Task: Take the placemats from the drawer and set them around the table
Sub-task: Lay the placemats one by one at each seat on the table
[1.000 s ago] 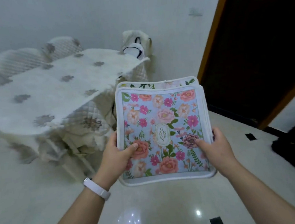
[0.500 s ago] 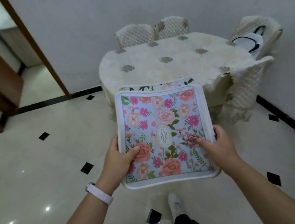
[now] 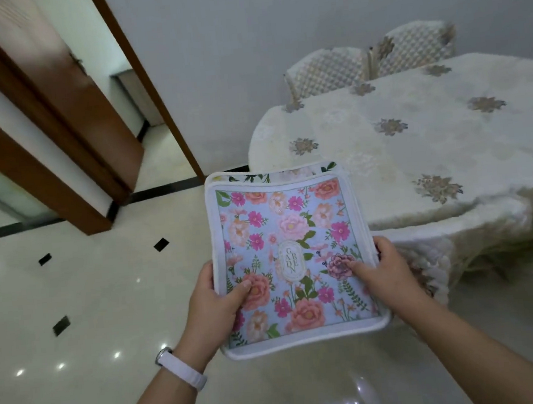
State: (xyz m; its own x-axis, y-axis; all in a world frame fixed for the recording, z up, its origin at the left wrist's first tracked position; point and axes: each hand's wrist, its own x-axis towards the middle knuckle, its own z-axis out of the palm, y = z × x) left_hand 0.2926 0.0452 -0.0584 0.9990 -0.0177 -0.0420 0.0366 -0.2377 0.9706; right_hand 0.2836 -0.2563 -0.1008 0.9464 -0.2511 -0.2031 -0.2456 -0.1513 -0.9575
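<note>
— pinching what, that thumb (image 3: 239, 290) on the left hand (image 3: 214, 300)?
— it lies flat on a peach rose, on top of a stack of quilted floral placemats with white borders (image 3: 288, 232). the other fingers are tucked under the stack and hidden, so the hand grips its left edge.
— and the right hand (image 3: 390, 274)?
— the mirror of it. its thumb presses a mauve flower, and its fingertips (image 3: 379, 247) curl round the right edge. both hands grip the near half of the stack and hold it roughly level in the air.
— how many mats?
— i can't count them. the top one is pale blue with pink and peach blooms and a small oval label reading garden. the leafy edge of a second mat (image 3: 269, 176) shows past its far side.
— anything on the wrists?
— a white watch strap (image 3: 185, 371) on the left one. both forearms are bare.
— where's the table?
— ahead and to the right, an oval dining table under a cream quilted cloth with brownish flower motifs (image 3: 414, 143). the stack's far corner sits near its rounded end, though i can't tell if it's over the cloth.
— further out?
— two chairs in cream quilted covers (image 3: 324, 71) beyond the table by a grey wall, a brown wooden door frame (image 3: 58, 123) on the left, and a glossy cream tile floor with small black diamonds (image 3: 90, 297) below
</note>
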